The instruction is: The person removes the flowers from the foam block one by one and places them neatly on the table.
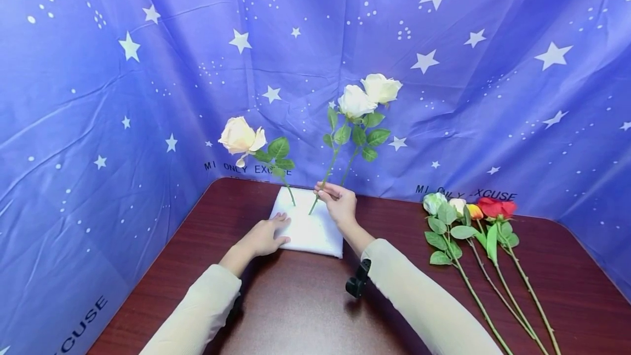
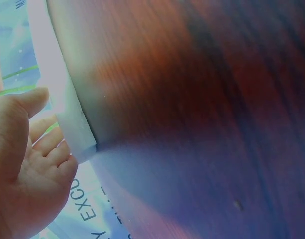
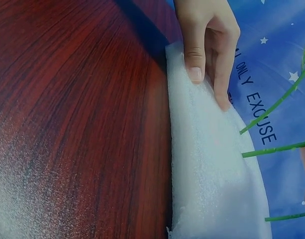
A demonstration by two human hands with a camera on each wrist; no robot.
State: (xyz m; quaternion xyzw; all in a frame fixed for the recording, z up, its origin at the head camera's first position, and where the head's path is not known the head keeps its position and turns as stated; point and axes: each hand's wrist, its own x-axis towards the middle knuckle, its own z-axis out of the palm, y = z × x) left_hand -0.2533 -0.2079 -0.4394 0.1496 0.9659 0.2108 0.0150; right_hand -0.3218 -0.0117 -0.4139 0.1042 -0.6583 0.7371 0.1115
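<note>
A white foam block [image 1: 310, 235] lies on the table, with several green stems meeting its top. My left hand [image 1: 263, 236] rests on its left edge, thumb and fingers spread; the right wrist view shows those fingertips [image 3: 195, 74] touching the foam. With thumb and fingers my right hand [image 1: 341, 205] pinches the stem of a white rose [image 1: 356, 102], whose lower end [image 3: 249, 154] meets the foam. Behind it stands another white rose [image 1: 382, 89], its stem base hidden by the hand. A cream rose [image 1: 240, 136] leans left from the foam's back part.
On the right of the dark red wooden table [image 1: 276, 300] lie several flowers, among them a red rose [image 1: 497, 208] and a pale green-white one [image 1: 435, 202]. A blue star-patterned cloth [image 1: 305, 53] hangs behind and beside the table. A black device [image 1: 358, 279] sits at the right wrist.
</note>
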